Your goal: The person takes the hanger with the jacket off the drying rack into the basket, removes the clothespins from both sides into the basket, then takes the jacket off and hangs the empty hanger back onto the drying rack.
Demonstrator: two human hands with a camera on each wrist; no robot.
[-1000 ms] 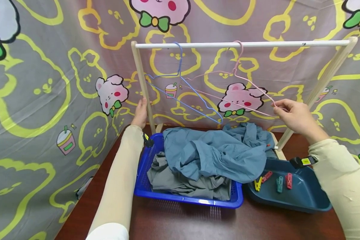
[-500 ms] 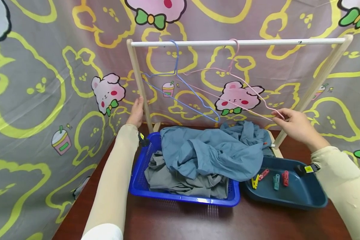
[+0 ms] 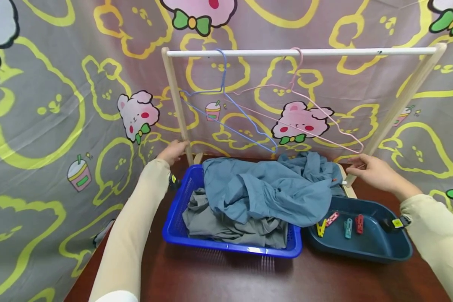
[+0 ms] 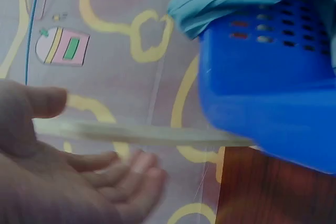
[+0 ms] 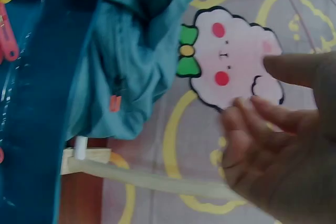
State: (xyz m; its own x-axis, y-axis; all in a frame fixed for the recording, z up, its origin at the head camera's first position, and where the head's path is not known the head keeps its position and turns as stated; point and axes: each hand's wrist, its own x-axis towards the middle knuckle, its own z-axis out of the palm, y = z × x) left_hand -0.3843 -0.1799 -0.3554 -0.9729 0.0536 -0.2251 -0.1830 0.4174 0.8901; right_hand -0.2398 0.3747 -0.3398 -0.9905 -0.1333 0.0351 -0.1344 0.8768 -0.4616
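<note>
My left hand [image 3: 173, 152] is beside the rack's left wooden post [image 3: 177, 105], fingers loosely bent and holding nothing. In the left wrist view, that post [image 4: 173, 136] passes behind the gap between thumb and fingers. Just below the lower right corner of a pink hanger [image 3: 321, 136] is my right hand [image 3: 377, 174], its fingers loosely curled and holding nothing. The pink hanger and a blue hanger [image 3: 241, 111] hang from the white rail [image 3: 336, 52]. Blue-grey clothing [image 3: 272, 193] is heaped over grey cloth [image 3: 230, 228] in a blue basket [image 3: 234, 247].
A dark teal tub [image 3: 377, 245] right of the basket holds several clothespins, among them a yellow one [image 3: 321, 228] and a red one [image 3: 359, 223]. The rack's right post [image 3: 404, 102] stands behind my right hand. A patterned curtain [image 3: 109, 176] surrounds the dark wooden table [image 3: 211, 281].
My right hand has let go of the pink hanger and moved down from its corner. My left hand has released the left post and dropped lower beside it.
</note>
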